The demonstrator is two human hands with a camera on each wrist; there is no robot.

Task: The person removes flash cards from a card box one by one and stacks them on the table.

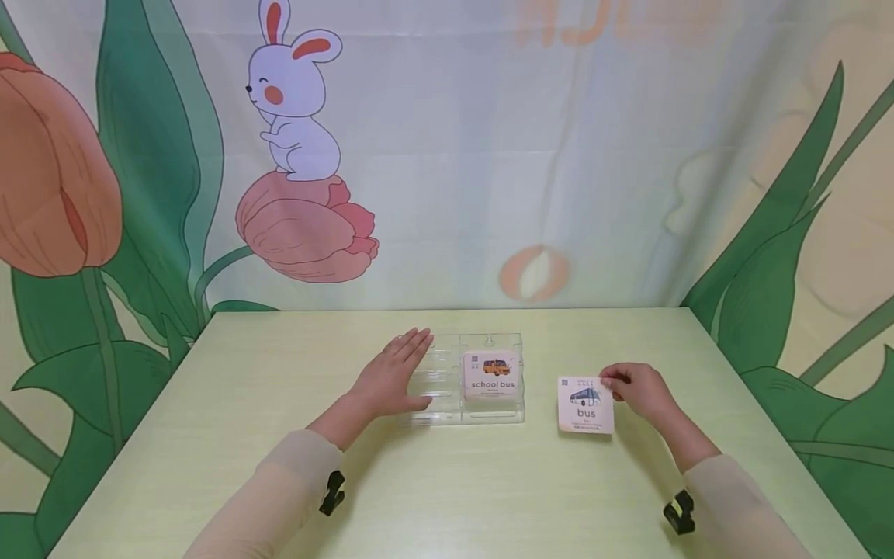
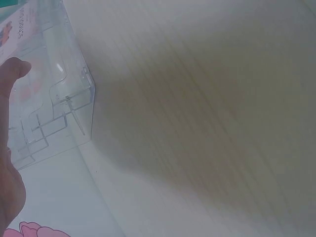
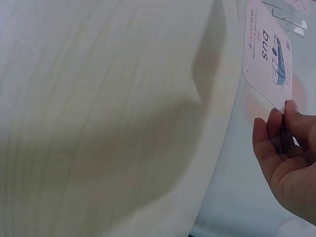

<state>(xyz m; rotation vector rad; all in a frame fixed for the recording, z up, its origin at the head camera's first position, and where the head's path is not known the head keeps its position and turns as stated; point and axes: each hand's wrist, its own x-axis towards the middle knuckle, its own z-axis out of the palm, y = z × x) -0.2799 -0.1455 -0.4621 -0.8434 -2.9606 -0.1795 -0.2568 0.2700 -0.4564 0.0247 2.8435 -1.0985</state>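
Note:
My right hand (image 1: pixel 639 388) pinches a "bus" picture card (image 1: pixel 585 419) by its upper right corner, to the right of a clear plastic holder (image 1: pixel 489 417). The right wrist view shows thumb and fingertips on the corner of the same card (image 3: pixel 266 54). In the holder's right half lies a "school bus" card (image 1: pixel 491 380). My left hand (image 1: pixel 387 380), fingers straight and thumb spread, rests at the holder's left side. The left wrist view shows only its thumb and palm edge (image 2: pixel 11 187) by the holder (image 2: pixel 54 84); its other fingers are hidden there.
The holder and cards are on a pale wood-grain table (image 1: pixel 447 489). Behind it hangs a cloth backdrop (image 1: pixel 447 155) printed with tulips, leaves and a rabbit. A black strap piece (image 1: pixel 332 493) shows at the left sleeve, another strap piece (image 1: pixel 679 512) at the right.

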